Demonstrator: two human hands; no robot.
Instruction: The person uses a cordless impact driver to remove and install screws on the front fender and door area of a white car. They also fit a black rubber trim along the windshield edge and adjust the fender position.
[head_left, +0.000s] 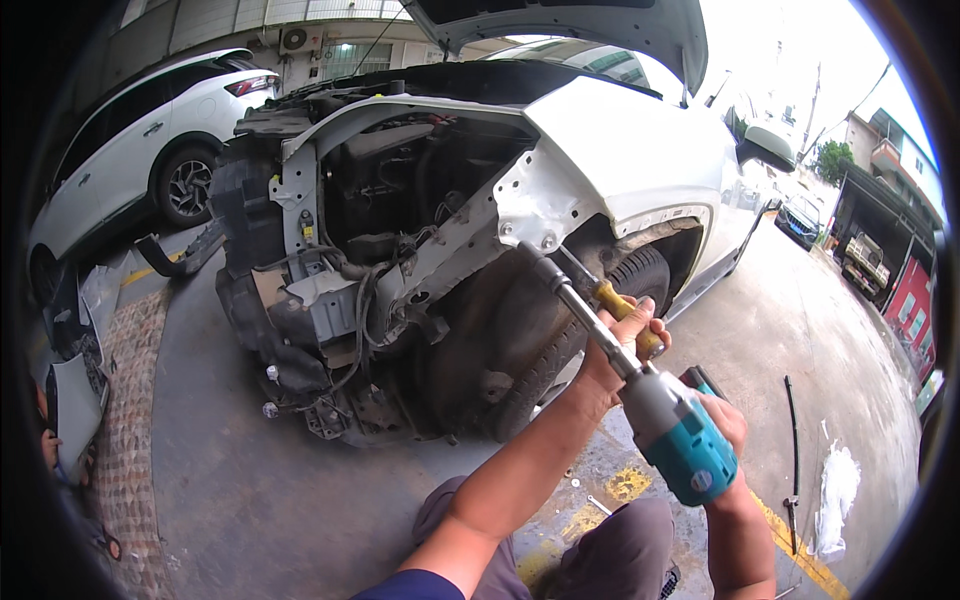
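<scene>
Low in the frame's right, the right hand (722, 420) grips a teal impact driver (678, 440), its long extension (575, 305) reaching the white fender (620, 150) bolt at centre; the left hand (625, 340) steadies it (also clasping a yellow-handled screwdriver (620, 305)). Keep the extension square.

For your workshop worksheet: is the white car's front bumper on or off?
Off. The car shows bare engine-bay parts, wiring and its inner frame at the front, with no bumper cover over them. Its hood is raised.

car (620, 150): white | impact wrench (680, 440): teal, grey | screwdriver (625, 315) handle: yellow
</scene>
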